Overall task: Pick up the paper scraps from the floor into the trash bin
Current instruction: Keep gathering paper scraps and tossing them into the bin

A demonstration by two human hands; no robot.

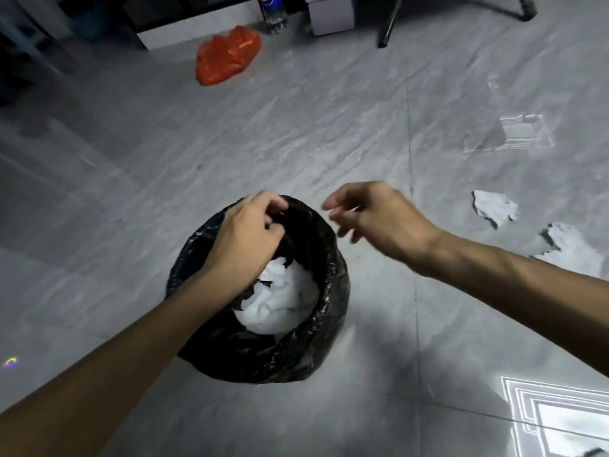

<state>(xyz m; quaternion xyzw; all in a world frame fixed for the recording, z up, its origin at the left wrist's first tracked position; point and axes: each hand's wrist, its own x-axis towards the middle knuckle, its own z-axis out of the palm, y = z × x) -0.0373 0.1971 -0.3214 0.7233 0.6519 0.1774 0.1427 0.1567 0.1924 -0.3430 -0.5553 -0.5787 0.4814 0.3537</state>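
A round trash bin (333, 291) lined with a black plastic bag stands on the grey floor at the centre. White crumpled paper (283, 298) lies inside it. My left hand (247, 235) reaches across the bin and pinches the bag's far rim. My right hand (375, 219) hovers just right of the rim, fingers spread, holding nothing. Two white paper scraps lie on the floor to the right: one (494, 207) further out, another (573, 247) close beside my right forearm.
An orange plastic bag (227, 56) lies on the floor at the back. Behind it stand a plastic bottle (275, 13), a white box (331, 14) and a dark chair leg (390, 23). Window light reflects on the glossy tiles at the right.
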